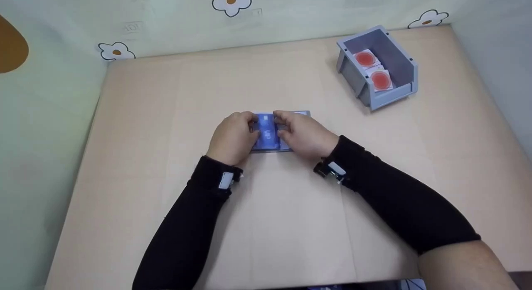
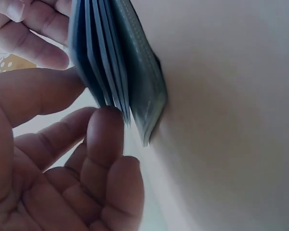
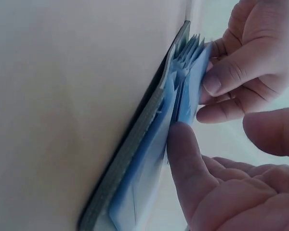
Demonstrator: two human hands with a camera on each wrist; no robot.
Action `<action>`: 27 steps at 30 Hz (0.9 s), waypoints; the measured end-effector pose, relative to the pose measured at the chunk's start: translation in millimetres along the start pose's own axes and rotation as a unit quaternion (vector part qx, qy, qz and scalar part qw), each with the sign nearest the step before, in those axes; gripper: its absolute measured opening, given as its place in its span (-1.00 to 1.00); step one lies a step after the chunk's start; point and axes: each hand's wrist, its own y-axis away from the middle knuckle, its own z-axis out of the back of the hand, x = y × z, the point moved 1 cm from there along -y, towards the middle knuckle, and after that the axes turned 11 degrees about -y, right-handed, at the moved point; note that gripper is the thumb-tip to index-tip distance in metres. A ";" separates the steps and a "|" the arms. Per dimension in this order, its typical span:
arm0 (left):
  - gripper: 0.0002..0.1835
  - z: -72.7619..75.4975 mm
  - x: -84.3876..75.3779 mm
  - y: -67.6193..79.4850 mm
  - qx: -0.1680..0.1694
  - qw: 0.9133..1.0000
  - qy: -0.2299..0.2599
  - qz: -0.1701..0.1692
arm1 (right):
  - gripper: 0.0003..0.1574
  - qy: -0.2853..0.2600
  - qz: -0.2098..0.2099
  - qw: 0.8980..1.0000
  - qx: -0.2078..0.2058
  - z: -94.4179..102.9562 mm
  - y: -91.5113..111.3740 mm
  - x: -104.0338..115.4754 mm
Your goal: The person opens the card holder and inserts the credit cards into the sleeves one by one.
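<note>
A card holder (image 1: 266, 150) with clear leaves lies opened out on the table, both hands over it. A blue card (image 1: 266, 132) marked VIP shows on its upper leaf. My left hand (image 1: 233, 138) pinches the left edge of the leaves; its fingertips touch the fanned leaves (image 2: 106, 57) in the left wrist view. At the card's right edge is my right hand (image 1: 305, 132). One of its fingertips touches the holder beside the blue leaf (image 3: 195, 82) in the right wrist view, while another digit stands apart. The right hand partly hides the holder's right half.
A grey bin (image 1: 357, 80) stands at the back right, with white cards bearing red discs (image 1: 365, 58) inside. The table (image 1: 166, 115) meets a pale wall (image 1: 174, 28) with flower prints at the back.
</note>
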 end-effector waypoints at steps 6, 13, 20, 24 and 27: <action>-0.58 -1.4 -0.6 4.3 -0.007 1.000 -0.028 -0.007 | -0.32 -0.001 0.030 0.999 -0.016 10.8 5.5 5.5; -0.55 -1.8 -5.1 4.3 -0.040 0.999 -0.028 -0.014 | -0.48 -0.006 0.053 0.995 -0.082 41.3 15.3 6.3; -0.43 -3.2 -6.7 5.4 -0.049 0.998 -0.021 -0.034 | -0.50 0.003 0.046 0.988 -0.146 68.0 23.1 0.3; -0.39 -3.0 -7.0 5.9 -0.037 0.998 -0.029 -0.040 | -0.50 0.018 0.040 0.985 -0.169 81.9 28.4 -4.1; -0.36 -2.6 -7.2 5.6 -0.030 0.998 -0.032 -0.042 | -0.49 0.029 0.028 0.981 -0.190 96.5 33.5 -7.0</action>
